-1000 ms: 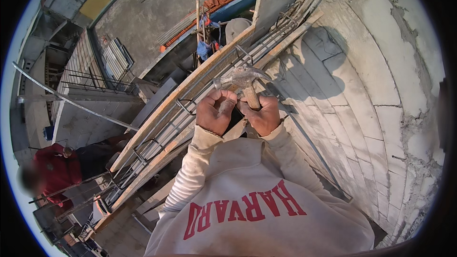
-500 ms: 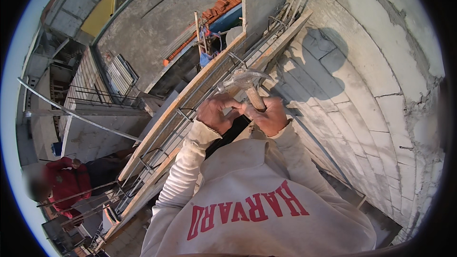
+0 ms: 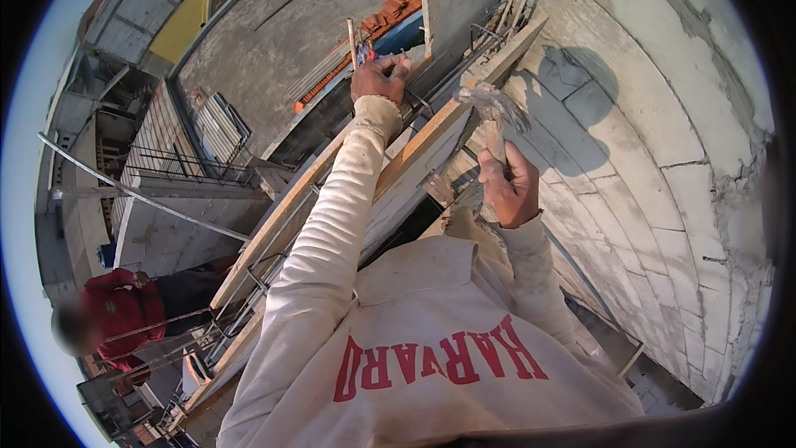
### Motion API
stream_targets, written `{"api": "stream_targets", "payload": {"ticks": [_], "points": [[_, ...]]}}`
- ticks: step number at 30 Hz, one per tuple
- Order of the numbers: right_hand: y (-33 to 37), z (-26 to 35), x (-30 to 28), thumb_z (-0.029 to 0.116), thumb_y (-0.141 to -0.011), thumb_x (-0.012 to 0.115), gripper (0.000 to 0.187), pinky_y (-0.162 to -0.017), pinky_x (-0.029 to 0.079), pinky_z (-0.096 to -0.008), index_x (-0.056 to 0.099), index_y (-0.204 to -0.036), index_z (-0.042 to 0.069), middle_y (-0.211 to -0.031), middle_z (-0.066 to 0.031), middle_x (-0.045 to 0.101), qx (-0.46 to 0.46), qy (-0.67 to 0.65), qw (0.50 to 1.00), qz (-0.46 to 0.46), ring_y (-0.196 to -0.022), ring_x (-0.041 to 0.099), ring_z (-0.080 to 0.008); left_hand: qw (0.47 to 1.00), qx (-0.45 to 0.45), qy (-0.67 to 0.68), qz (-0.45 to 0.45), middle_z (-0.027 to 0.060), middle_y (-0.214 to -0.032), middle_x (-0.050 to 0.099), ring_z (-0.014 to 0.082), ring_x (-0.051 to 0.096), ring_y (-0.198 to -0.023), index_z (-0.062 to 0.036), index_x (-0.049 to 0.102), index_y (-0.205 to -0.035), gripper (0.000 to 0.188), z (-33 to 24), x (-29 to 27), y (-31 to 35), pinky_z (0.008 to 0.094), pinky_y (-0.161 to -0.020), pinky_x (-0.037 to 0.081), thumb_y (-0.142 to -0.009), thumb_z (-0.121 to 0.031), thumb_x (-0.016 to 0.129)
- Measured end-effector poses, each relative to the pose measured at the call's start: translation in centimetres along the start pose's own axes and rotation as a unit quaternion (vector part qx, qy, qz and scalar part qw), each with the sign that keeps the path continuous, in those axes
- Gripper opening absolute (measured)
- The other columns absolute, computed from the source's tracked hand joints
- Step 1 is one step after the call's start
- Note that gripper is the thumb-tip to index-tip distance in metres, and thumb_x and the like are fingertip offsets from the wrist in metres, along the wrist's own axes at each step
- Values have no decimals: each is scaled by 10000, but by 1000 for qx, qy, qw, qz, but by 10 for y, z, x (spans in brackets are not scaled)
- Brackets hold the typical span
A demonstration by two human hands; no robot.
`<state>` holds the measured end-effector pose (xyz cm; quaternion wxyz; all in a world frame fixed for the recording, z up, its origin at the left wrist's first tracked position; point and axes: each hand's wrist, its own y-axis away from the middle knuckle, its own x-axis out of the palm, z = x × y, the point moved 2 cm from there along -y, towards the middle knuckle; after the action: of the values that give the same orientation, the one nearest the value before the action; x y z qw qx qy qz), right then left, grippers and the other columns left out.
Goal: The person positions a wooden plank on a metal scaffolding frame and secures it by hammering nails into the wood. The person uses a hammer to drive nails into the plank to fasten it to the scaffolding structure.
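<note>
My right hand (image 3: 509,186) is wrapped round the wooden handle of a claw hammer (image 3: 491,106), its metal head raised beside the upper plank and slightly blurred. My left hand (image 3: 381,80) reaches farther out, thumb and fingers pinched together over the far wooden plank (image 3: 332,149). A small thin piece that looks like a nail (image 3: 405,54) sticks up from its fingertips. A nearer wooden plank (image 3: 427,143) runs alongside, with steel bars between the two.
A pale block wall (image 3: 630,199) rises on the right. Beyond the planks, a person in a red top (image 3: 128,315) is at the lower left. A bent metal rod (image 3: 141,199) crosses the left side. Orange roof tiles (image 3: 390,15) edge a grey slab (image 3: 274,33).
My hands have come apart. The left has moved up and away to the far plank, while the right has shifted right with the hammer.
</note>
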<state>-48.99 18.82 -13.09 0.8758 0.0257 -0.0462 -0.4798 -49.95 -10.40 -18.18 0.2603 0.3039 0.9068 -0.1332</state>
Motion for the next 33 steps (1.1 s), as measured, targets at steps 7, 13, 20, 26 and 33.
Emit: {"api": "stream_targets", "payload": {"ticks": [7, 13, 20, 26, 33], "points": [[-11, -34, -17, 296, -1058, 648, 294, -459, 330, -239, 661, -1038, 2, -673, 40, 536, -35, 77, 996, 23, -505, 412, -24, 997, -23, -71, -9, 116, -1007, 802, 303, 766, -936, -242, 843, -1097, 317, -7, 18, -11, 384, -911, 569, -862, -455, 832], [-40, 11, 12, 187, -1018, 636, 207, -583, 426, -313, 647, -980, -16, -655, -26, 566, -27, 121, 992, 17, -608, 480, -105, 995, -26, -95, -17, 103, -1030, 795, 308, 763, -969, -283, 836, -1108, 295, -7, 16, -5, 391, -910, 577, -889, -477, 804], [-97, 8, 29, 235, -1046, 629, 268, -627, 469, -381, 673, -1086, -27, -705, -142, 592, -189, 266, 945, -10, -616, 505, -261, 984, 27, -167, -47, 122, -1032, 789, 352, 745, -963, -303, 832, -1119, 248, -6, 26, 0, 438, -875, 578, -928, -443, 758], [-107, 32, 51, 245, -1050, 623, 261, -643, 489, -410, 681, -1091, -6, -723, -209, 622, -278, 290, 915, -47, -632, 595, -351, 963, 175, -179, -95, 147, -1014, 758, 372, 726, -929, -277, 836, -1096, 226, 0, 21, 7, 472, -837, 573, -926, -397, 747], [-119, 41, 52, 301, -1040, 605, 296, -724, 532, -562, 677, -1015, 15, -833, -284, 699, -231, 401, 886, -2, -832, 681, -507, 975, 99, -198, -35, -28, -1167, 775, 245, 664, -1059, -243, 815, -1163, 349, -16, 14, 12, 375, -957, 573, -822, -192, 764]]}}
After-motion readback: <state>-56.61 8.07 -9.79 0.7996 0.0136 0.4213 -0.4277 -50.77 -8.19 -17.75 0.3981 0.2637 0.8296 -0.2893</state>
